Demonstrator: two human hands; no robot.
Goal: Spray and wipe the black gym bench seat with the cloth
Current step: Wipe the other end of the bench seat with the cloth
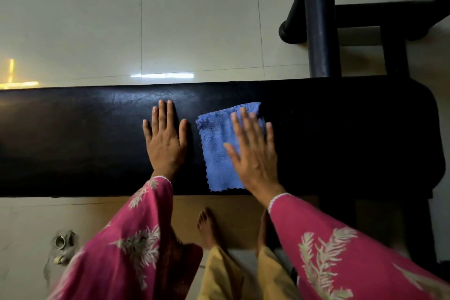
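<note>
The black gym bench seat (85, 134) runs across the middle of the head view. A blue cloth (216, 151) lies spread flat on it, a little right of centre. My right hand (253, 151) lies flat on the cloth's right side, fingers spread, pressing it to the seat. My left hand (165, 139) rests palm down on the bare seat just left of the cloth, fingers apart, holding nothing. No spray bottle is visible.
The bench's black frame and a padded roller (316, 29) stand on the pale tiled floor at the upper right. My bare feet (209, 229) are on a brown mat below the seat's near edge. A small metal object (62, 242) lies on the floor at lower left.
</note>
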